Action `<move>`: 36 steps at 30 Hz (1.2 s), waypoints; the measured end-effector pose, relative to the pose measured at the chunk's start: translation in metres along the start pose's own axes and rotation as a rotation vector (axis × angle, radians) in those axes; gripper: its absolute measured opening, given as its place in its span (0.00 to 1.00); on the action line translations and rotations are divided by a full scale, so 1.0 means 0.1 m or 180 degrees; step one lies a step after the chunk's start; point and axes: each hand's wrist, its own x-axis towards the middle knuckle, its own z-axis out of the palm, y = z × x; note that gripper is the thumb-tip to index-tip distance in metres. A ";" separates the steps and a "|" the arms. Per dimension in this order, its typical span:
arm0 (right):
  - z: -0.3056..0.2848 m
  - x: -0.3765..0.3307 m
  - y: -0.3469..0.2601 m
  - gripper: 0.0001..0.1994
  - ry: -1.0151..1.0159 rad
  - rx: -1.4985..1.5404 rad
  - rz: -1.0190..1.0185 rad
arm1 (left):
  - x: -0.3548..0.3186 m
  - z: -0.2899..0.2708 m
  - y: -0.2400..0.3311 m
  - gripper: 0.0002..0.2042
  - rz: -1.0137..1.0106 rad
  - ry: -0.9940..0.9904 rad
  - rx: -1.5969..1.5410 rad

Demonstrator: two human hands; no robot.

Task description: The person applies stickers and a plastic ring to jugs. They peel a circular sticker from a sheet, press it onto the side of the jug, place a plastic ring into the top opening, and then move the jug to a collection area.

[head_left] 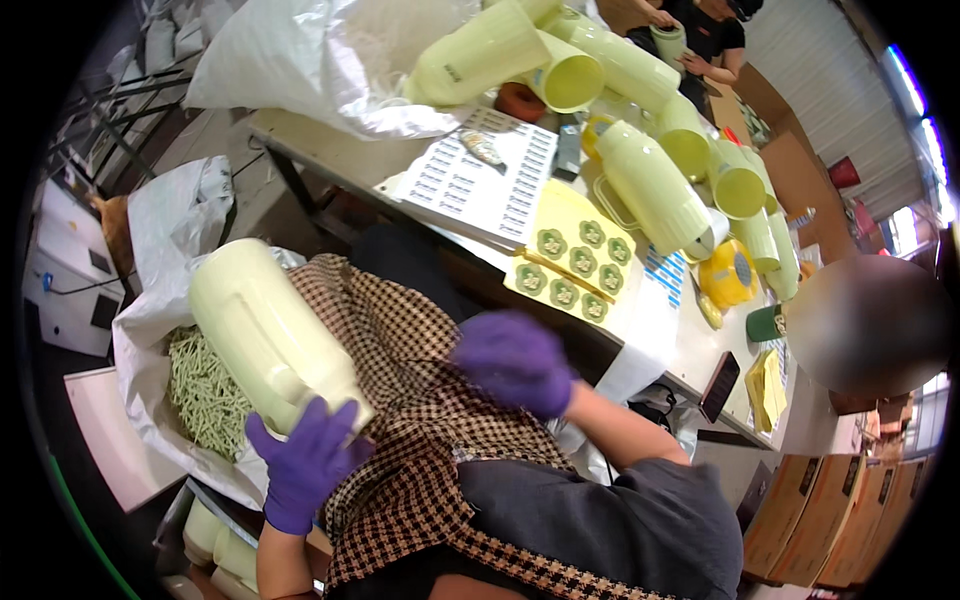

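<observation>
My left hand [303, 462], in a purple glove, grips the lower end of a pale yellow-green plastic jug [268, 336] that lies tilted over my lap, which is covered by a checked cloth [405, 370]. Beside the jug's far end sits a white bag [150, 330] full of small green parts [203, 392]. My right hand [514, 360], also gloved in purple, is blurred and hovers closed above the lap, near the table edge; I see nothing in it. On the table ahead lie a yellow sheet of green flower stickers [572, 260] and a white label sheet [478, 180].
Several pale yellow-green jugs [650, 190] lie piled across the table [330, 150], with a yellow tape roll [728, 272] and a dark phone [719, 386]. A large clear plastic bag [320, 60] sits at the far left. Another person [705, 35] works at the far end. Cardboard boxes [800, 520] stand right.
</observation>
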 end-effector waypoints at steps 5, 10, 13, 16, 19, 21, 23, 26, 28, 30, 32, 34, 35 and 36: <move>-1.85 -1.65 0.65 0.17 0.1816 -0.2754 0.1214 | 0.13 0.28 0.30 0.17 0.1163 -0.0643 -0.0620; -2.28 -2.24 0.89 0.16 0.1617 -0.2581 0.2480 | 0.25 0.38 0.28 0.21 0.1391 -0.0910 -0.0710; -2.33 -2.36 0.99 0.13 0.1930 -0.2491 0.2572 | 0.28 0.44 0.32 0.24 0.1490 -0.0734 -0.0554; -2.32 -2.32 0.98 0.08 0.1963 -0.2540 0.2535 | 0.25 0.47 0.37 0.28 0.1343 -0.0767 -0.0649; -2.27 -2.31 0.92 0.07 0.1801 -0.3469 0.1513 | 0.27 0.43 0.37 0.30 0.1330 -0.0972 -0.0784; -2.00 -1.85 0.68 0.05 0.1897 -0.3293 0.1348 | 0.10 0.57 0.35 0.39 0.1700 -0.0627 0.0143; -1.52 -1.22 0.54 0.04 0.2024 -0.2461 0.1392 | 0.16 0.60 0.37 0.32 0.1561 -0.0176 0.0175; -0.77 -0.19 0.48 0.03 0.1109 -0.0769 0.1405 | 0.18 0.68 0.48 0.15 0.1183 -0.0094 -0.0218; -0.27 0.50 0.45 0.02 0.0401 -0.0194 0.1147 | 0.21 0.64 0.42 0.15 0.1290 -0.0046 -0.0209; 0.13 1.00 0.47 0.05 -0.0175 0.0224 0.1148 | 0.11 0.68 0.39 0.16 0.1381 -0.0051 -0.0114; 0.38 1.26 0.54 0.07 -0.0477 0.0647 0.1355 | -0.05 0.77 0.43 0.18 0.1445 -0.0162 0.0086; 0.51 1.35 0.62 0.08 -0.0718 0.0806 0.1521 | -0.17 0.80 0.44 0.22 0.1518 -0.0249 0.0214; 0.55 1.36 0.63 0.08 -0.0724 0.0786 0.1564 | -0.23 0.81 0.45 0.24 0.1538 -0.0286 0.0258; 0.57 1.35 0.63 0.08 -0.0724 0.0764 0.1609 | -0.26 0.84 0.46 0.26 0.1573 -0.0320 0.0464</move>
